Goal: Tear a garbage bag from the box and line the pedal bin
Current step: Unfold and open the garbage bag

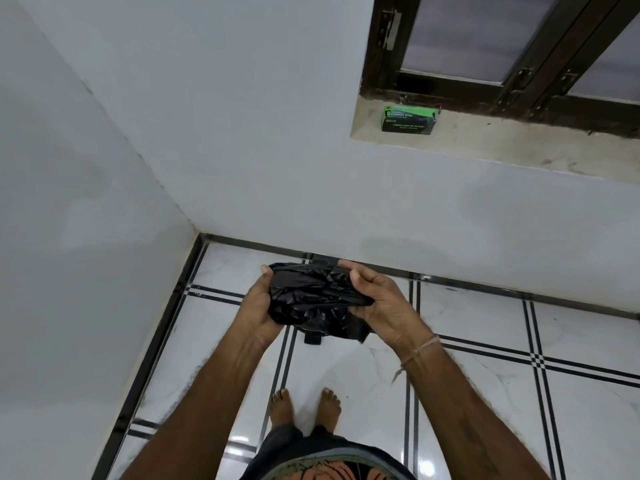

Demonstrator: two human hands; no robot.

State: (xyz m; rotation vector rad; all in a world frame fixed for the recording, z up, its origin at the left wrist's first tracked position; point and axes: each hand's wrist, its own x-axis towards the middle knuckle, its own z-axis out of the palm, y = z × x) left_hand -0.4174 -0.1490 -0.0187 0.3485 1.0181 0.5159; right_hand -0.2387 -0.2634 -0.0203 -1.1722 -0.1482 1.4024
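both hands (258, 306) grip garbage bag (313, 299)

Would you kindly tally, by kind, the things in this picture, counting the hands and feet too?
garbage bag: 1, black, gripped by both hands
box: 1, green, on the window sill
pedal bin: 1, mostly hidden under the bag
Hands: 2, left hand and right hand
Bare feet: 2, left foot and right foot
Total: 7
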